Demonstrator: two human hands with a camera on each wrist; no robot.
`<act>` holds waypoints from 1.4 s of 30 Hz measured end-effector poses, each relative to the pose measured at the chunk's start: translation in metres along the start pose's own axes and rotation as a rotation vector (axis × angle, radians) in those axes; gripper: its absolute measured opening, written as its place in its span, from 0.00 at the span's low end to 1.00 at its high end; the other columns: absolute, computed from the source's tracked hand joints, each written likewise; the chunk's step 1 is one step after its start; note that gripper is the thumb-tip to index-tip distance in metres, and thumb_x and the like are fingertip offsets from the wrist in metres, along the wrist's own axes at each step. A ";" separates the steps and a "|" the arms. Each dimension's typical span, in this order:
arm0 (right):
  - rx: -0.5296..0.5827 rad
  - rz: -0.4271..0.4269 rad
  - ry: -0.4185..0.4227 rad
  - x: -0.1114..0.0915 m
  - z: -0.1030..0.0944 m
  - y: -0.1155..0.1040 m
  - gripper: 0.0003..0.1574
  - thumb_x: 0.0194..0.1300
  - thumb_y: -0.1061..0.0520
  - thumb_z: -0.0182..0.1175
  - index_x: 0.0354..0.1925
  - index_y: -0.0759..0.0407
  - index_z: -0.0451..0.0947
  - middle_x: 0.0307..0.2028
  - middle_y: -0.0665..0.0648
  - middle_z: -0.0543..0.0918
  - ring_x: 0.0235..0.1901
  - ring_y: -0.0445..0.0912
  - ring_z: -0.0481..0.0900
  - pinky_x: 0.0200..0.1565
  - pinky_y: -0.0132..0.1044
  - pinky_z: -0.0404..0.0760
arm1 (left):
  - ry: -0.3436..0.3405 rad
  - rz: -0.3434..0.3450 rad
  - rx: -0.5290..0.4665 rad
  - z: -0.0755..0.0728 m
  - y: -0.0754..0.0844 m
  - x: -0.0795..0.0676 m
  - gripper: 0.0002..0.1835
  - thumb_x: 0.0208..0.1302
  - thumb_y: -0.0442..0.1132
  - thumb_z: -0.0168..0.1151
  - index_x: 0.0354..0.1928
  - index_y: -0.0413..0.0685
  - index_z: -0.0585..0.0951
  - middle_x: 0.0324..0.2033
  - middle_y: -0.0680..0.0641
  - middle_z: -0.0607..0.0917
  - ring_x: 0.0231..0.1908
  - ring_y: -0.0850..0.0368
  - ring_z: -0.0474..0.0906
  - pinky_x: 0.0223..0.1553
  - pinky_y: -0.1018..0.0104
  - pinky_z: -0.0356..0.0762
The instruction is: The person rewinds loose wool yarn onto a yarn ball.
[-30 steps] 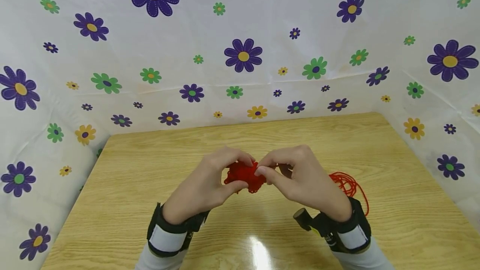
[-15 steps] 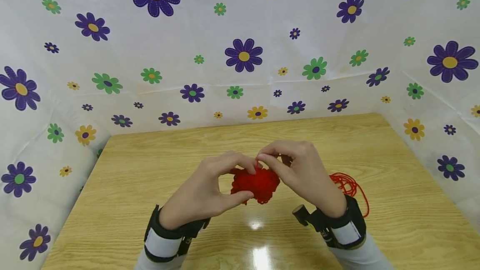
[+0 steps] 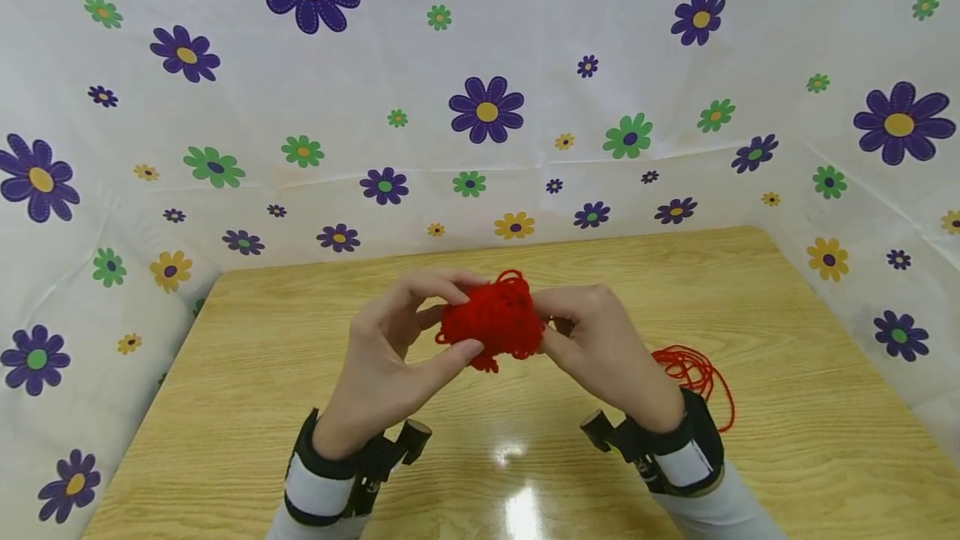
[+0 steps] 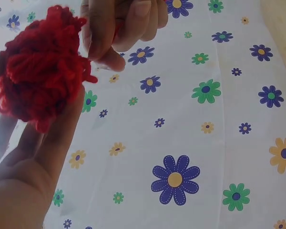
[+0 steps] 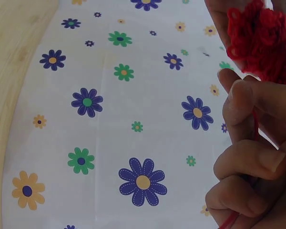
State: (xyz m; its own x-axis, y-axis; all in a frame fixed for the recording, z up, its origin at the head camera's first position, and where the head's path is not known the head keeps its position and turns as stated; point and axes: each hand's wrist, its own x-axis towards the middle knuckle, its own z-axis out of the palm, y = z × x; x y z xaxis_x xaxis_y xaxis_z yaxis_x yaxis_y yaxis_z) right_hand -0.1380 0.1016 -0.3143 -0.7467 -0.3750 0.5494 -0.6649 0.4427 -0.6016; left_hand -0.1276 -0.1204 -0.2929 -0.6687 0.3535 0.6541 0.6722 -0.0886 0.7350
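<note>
A lumpy ball of red yarn (image 3: 495,319), with small loops sticking out, is held above the table in the head view. My left hand (image 3: 378,365) grips its left side between thumb and fingers. At the ball's right side is my right hand (image 3: 603,348), its fingers curled round a red strand. In the right wrist view that yarn strand (image 5: 255,125) passes between the curled fingers and leaves below them. The left wrist view shows the ball (image 4: 43,67) resting against the left fingers. In the head view the right fingertips are partly hidden behind the ball.
Loose coils of red yarn (image 3: 693,369) lie on the wooden table (image 3: 300,332), right of the right hand. A white cloth with printed flowers (image 3: 420,140) encloses the table's back and sides. Each wrist wears a black strap with a camera mount.
My left hand has turned the ball and raised it slightly, tilting back to the left. The right hand, which drew a strand up above the ball half a second ago, is now lower at its right side.
</note>
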 end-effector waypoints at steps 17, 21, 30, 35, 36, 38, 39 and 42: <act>0.078 -0.016 -0.124 -0.001 0.002 -0.013 0.06 0.62 0.57 0.66 0.37 0.50 0.89 0.19 0.46 0.83 0.15 0.38 0.71 0.14 0.30 0.67 | 0.178 0.078 0.237 0.004 -0.011 0.005 0.24 0.42 0.13 0.69 0.44 0.29 0.76 0.49 0.33 0.82 0.52 0.47 0.77 0.49 0.62 0.84; 0.127 -0.059 -0.129 -0.002 0.001 -0.016 0.05 0.62 0.58 0.66 0.35 0.51 0.89 0.18 0.47 0.81 0.15 0.37 0.68 0.13 0.29 0.62 | 0.148 0.115 0.363 0.005 -0.014 0.006 0.23 0.43 0.17 0.71 0.44 0.31 0.77 0.49 0.35 0.82 0.49 0.49 0.78 0.43 0.52 0.86; 0.196 -0.079 -0.120 -0.004 -0.004 -0.019 0.05 0.61 0.61 0.67 0.33 0.52 0.87 0.18 0.47 0.79 0.14 0.37 0.65 0.13 0.28 0.61 | -0.121 0.029 0.533 0.002 -0.026 0.003 0.22 0.45 0.24 0.75 0.44 0.39 0.78 0.46 0.41 0.83 0.47 0.52 0.75 0.42 0.52 0.86; 0.225 -0.093 -0.076 -0.004 -0.008 -0.017 0.06 0.60 0.65 0.67 0.31 0.55 0.86 0.19 0.48 0.81 0.14 0.38 0.63 0.13 0.30 0.59 | -0.294 -0.030 0.440 0.002 -0.025 0.002 0.20 0.49 0.28 0.74 0.45 0.44 0.79 0.43 0.48 0.84 0.43 0.59 0.75 0.39 0.59 0.85; 0.229 -0.093 -0.067 -0.003 -0.008 -0.017 0.06 0.59 0.66 0.67 0.31 0.56 0.86 0.20 0.49 0.82 0.14 0.38 0.64 0.12 0.30 0.60 | -0.323 -0.041 0.413 0.002 -0.024 0.001 0.20 0.49 0.29 0.74 0.45 0.46 0.79 0.42 0.49 0.84 0.41 0.60 0.75 0.39 0.59 0.85; 0.246 -0.085 -0.052 -0.003 -0.010 -0.016 0.07 0.59 0.68 0.66 0.32 0.57 0.86 0.21 0.51 0.85 0.15 0.38 0.69 0.13 0.28 0.67 | -0.373 -0.058 0.365 0.003 -0.022 0.001 0.20 0.50 0.30 0.74 0.46 0.47 0.79 0.42 0.51 0.84 0.40 0.62 0.76 0.39 0.60 0.85; 0.255 -0.079 -0.046 -0.003 -0.010 -0.016 0.07 0.59 0.69 0.66 0.32 0.58 0.86 0.22 0.53 0.85 0.16 0.38 0.72 0.14 0.28 0.72 | -0.394 -0.062 0.344 0.003 -0.020 0.000 0.21 0.51 0.30 0.74 0.47 0.47 0.79 0.42 0.51 0.84 0.41 0.62 0.76 0.40 0.60 0.85; 0.267 -0.053 -0.029 -0.002 -0.010 -0.015 0.06 0.60 0.69 0.65 0.32 0.61 0.85 0.25 0.57 0.86 0.19 0.39 0.78 0.18 0.33 0.84 | -0.434 -0.058 0.290 0.004 -0.015 -0.001 0.20 0.51 0.30 0.74 0.47 0.46 0.79 0.43 0.49 0.85 0.43 0.61 0.77 0.41 0.60 0.86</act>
State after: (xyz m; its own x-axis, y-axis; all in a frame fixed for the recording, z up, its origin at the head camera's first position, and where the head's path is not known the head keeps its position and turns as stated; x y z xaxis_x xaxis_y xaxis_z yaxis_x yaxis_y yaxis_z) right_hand -0.1258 0.1040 -0.3003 -0.7085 -0.4167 0.5695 -0.6811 0.1928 -0.7063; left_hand -0.1354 -0.1160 -0.3052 -0.5555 0.7087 0.4349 0.7397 0.1822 0.6478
